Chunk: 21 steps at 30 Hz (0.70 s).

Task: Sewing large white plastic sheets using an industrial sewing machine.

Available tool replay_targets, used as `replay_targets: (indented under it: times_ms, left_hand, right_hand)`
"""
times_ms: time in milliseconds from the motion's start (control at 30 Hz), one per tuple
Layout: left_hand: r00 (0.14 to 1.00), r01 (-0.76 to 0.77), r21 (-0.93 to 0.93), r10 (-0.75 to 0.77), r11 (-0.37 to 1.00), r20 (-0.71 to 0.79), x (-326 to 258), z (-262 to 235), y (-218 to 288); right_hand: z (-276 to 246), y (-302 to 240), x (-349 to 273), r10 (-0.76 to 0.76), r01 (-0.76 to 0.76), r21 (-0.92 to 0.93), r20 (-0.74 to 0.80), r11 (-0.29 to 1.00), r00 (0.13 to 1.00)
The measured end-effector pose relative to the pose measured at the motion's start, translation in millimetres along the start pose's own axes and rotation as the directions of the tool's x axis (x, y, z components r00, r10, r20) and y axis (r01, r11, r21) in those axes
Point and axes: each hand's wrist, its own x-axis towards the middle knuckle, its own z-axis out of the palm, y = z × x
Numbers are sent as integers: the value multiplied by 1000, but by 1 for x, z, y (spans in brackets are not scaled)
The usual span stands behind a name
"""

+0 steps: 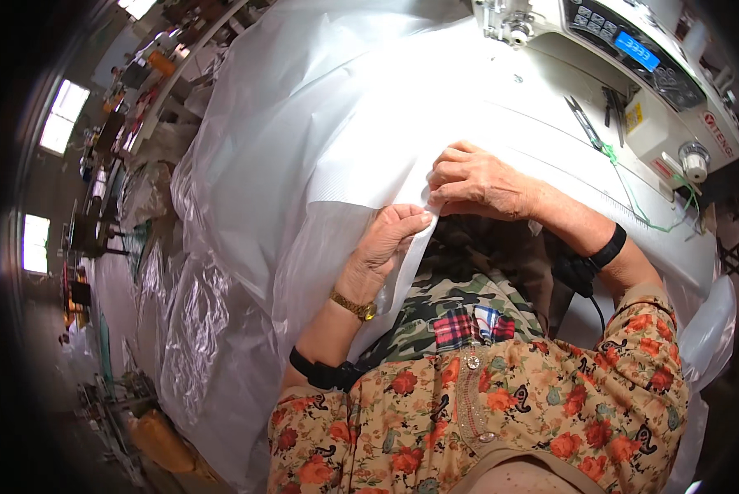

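A large sheet of white woven plastic fabric (361, 169) spreads over the sewing table and hangs down on the left beside my lap. My left hand (390, 235) pinches the near edge of this sheet between thumb and fingers. Just to the right and slightly farther off, my right hand (481, 183) has its fingers curled together on the same edge. Both hands are close together, and the edge appears folded into a narrow strip running down toward my lap. The fingertips of the right hand are partly hidden.
A sewing machine (612, 53) with a lit blue display stands at the far right. Tweezers (583, 122) lie on the white tabletop (550, 132), near green thread (633, 198). Crumpled clear plastic (197, 321) hangs at the left. Other machines and benches stand farther left.
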Motion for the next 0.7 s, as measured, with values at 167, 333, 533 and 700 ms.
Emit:
replay_targets:
  times_ms: [167,333,533,700]
  left_hand:
    - [929,-259,599,365,757,-59,-25,29,6]
    - [623,-216,926,686,-311,376,-46,60,8]
    - [571,-167,922,728,-350,380,-31,48,-1]
    - [653,-276,952,701,-131,286,-40,51,10]
  right_hand:
    - [4,2,1,-21,22,-25,19,999,1000]
    - [8,3,2,-2,3,-45,16,999,1000]
    - [10,-3,5,32,-34,-38,-33,999,999]
    - [2,1,6,94,-94,11,-87,996,992]
